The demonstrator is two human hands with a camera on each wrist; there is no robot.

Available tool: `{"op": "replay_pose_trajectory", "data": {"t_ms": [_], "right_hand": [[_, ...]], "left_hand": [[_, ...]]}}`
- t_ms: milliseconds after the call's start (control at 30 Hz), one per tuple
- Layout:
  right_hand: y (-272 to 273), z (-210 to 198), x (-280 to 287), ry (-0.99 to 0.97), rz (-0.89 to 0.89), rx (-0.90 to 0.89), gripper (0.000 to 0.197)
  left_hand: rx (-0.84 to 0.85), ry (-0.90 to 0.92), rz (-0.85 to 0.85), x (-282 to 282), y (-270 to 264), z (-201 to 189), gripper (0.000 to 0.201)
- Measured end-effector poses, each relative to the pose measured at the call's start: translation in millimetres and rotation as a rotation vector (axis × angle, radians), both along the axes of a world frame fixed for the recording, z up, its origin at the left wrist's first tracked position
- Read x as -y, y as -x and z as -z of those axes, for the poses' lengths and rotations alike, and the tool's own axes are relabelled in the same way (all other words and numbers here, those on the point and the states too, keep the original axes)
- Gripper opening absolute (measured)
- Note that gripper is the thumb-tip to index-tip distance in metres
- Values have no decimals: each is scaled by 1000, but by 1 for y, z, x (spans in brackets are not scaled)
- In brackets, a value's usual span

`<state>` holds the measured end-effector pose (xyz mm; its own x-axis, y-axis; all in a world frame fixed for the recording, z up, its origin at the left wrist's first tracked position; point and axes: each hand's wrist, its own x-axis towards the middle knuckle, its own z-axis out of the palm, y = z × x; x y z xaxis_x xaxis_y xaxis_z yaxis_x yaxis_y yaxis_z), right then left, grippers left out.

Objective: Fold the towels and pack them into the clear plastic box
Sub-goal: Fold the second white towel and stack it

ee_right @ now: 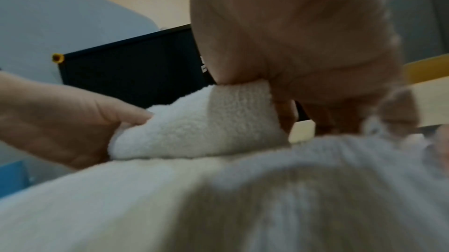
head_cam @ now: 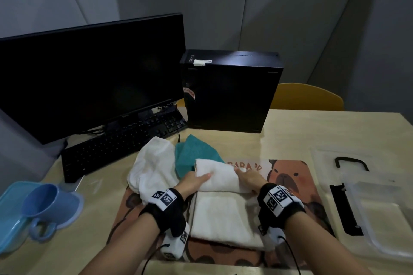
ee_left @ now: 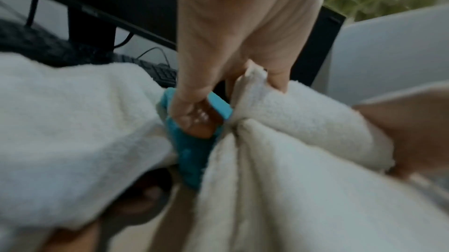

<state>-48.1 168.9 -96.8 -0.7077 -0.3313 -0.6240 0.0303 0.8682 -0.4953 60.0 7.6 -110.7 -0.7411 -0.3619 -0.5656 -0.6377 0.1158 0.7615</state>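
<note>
Folding stage, mid-fold. The left hand (head_cam: pixel 194 180) and right hand (head_cam: pixel 249 177) each pinch one end of the far edge of the white towel (head_cam: pixel 220 212), which lies on the capybara mat (head_cam: pixel 297 187); thumb over and fingers (ee_left: pixel 194 114) under the raised roll of cloth, as the wrist views show. The lifted edge stands above the flat lower half, so the judged step is doubling the towel toward the person. The next move calls for carrying both ends together so the edges meet squarely, then pressing the fold flat before transfer.

Taking the mat as landmark: a second white towel (head_cam: pixel 152 167) lies crumpled at its far left corner, with a teal towel (head_cam: pixel 194 154) just beyond the mat's far edge, both unfolded. The clear plastic box (head_cam: pixel 380 212) sits open just right of the mat, with nothing visibly inside. Well left of the mat rest a blue cup (head_cam: pixel 44 203) on a blue lid (head_cam: pixel 13 214). Beyond the mat stand a keyboard (head_cam: pixel 116 145), monitor (head_cam: pixel 89 73) and computer case (head_cam: pixel 230 91) on the pale wooden bench (head_cam: pixel 312 127); grey wall panels and a yellow chair (head_cam: pixel 308 97) close the room.
</note>
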Motion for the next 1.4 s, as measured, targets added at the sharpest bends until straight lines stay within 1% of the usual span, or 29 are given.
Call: {"op": "replay_pose_trajectory", "data": {"t_ms": [67,100,167,200,233,300,333,400,467,500,533,567,633,700,767,800,833,867,900,933,967,1000,1067,1100,1133,1200,1267,1367,1400], "right_hand": [[4,0,1,19,29,113,66],[6,0,2,18,49,154,65],[9,-1,0,34,94,175,61],[12,0,-1,84,130,162,57],[16,-2,-4,184,194,151,53],[22,-6,-13,461,362,133,44],[25,-11,-18,579,414,74,38],[32,-21,-31,732,445,-131,25],[39,-25,-43,817,466,-251,18],[43,-20,-48,782,470,-266,17],[49,-11,-54,692,461,-270,17],[54,1,-60,533,439,-256,18],[62,29,-71,241,361,-161,21],[65,43,-77,141,320,-130,21],[65,44,-80,116,322,-144,30],[64,43,-80,122,331,-148,28],[64,42,-80,130,349,-167,22],[63,39,-78,135,356,-220,16],[62,37,-76,116,341,-310,21],[60,36,-73,102,290,-404,34],[59,33,-69,94,201,-446,48],[57,32,-64,77,71,-438,57],[55,38,-58,-29,-224,-308,62],[55,44,-58,-91,-326,-247,62],[56,49,-60,-126,-383,-216,63],[60,54,-62,-134,-395,-196,65],[62,49,-63,-106,-372,-209,71],[64,42,-60,-80,-261,-315,88],[66,38,-60,-81,-224,-301,86]], "left_hand": [[73,-67,-16,4,9,1,58],[73,-76,-18,4,13,-3,55],[18,-73,-8,5,18,-12,46],[-35,-81,-14,4,21,-19,44],[-98,-103,-29,3,23,-28,43],[-231,-189,-55,-2,31,-43,43],[-295,-228,-62,-5,37,-48,44],[-385,-260,-47,-11,54,-49,47],[-398,-249,-23,-22,74,-40,49],[-368,-234,-8,-28,82,-32,48],[-312,-213,7,-33,90,-21,47],[-235,-181,29,-38,95,-10,45],[-69,-89,81,-45,103,10,42],[20,-3,117,-45,111,20,39],[76,90,171,-41,116,21,39],[111,138,202,-39,118,22,40],[139,182,229,-38,119,23,42],[163,217,249,-37,119,24,44],[171,247,268,-37,119,26,45],[182,267,279,-38,118,28,46],[175,281,286,-39,118,30,47],[174,285,285,-39,119,32,50],[196,276,283,-39,120,33,57],[207,273,293,-39,122,32,57],[221,269,311,-39,122,32,55],[239,255,348,-38,123,31,51],[222,202,391,-38,122,28,49],[102,36,413,-43,117,14,36],[69,-20,410,-45,115,10,37]]}}
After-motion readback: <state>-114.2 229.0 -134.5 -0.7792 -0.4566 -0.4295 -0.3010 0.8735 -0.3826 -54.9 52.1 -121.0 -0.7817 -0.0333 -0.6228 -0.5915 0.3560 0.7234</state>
